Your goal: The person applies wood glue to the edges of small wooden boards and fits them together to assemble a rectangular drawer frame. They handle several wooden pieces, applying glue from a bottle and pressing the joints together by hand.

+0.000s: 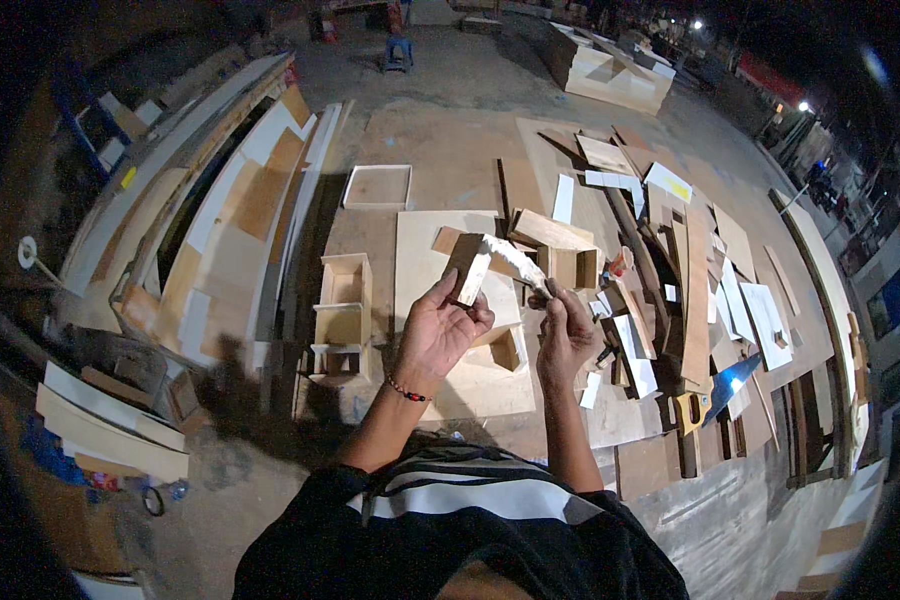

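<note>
My left hand point(440, 335), palm turned up, grips one end of an angled piece of wood point(473, 270) between thumb and curled fingers. From its top corner a narrow arm with a ragged white edge slopes down toward my right hand point(567, 335). The right fingers are pinched at that end, where a small dark part is hard to make out. Below the piece lies a pale plywood sheet point(425, 380). A small open wooden box point(505, 350) sits on it, partly behind my hands. Another open box point(573, 266) stands just beyond my right hand.
Left stands an open box with several compartments point(342, 310); a shallow tray point(378, 187) lies beyond. Wood offcuts point(695, 300) crowd the right, with a yellow-handled handsaw point(715, 395) near their front. Long boards point(240, 210) line the left; a large wooden crate point(615, 80) stands far back.
</note>
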The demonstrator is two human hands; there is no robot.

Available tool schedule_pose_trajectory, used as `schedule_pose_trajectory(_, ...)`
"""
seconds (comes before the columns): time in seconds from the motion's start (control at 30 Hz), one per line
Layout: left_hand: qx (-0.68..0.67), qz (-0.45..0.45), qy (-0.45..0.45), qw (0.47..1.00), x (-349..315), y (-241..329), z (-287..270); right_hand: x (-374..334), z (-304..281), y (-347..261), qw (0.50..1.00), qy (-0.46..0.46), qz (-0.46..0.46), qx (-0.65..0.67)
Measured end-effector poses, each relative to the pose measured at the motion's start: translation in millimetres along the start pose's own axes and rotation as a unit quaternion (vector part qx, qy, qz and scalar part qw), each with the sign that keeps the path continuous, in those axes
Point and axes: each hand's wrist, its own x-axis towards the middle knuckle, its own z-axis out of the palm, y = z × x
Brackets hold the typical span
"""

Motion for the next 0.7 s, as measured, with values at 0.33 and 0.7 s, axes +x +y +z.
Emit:
schedule_pose_trajectory(0.33,0.028,0.077,0.098,0.992,-7.3,11.6,7.7,-20.6,1.0,1.7,0.993,-0.096,-0.029,-0.063)
schedule_pose_trajectory(0.7,-0.018,0.056,0.037,0.998,-11.5,21.9,-10.7,-14.0,22.5,-11.4,0.995,-0.081,0.017,-0.051)
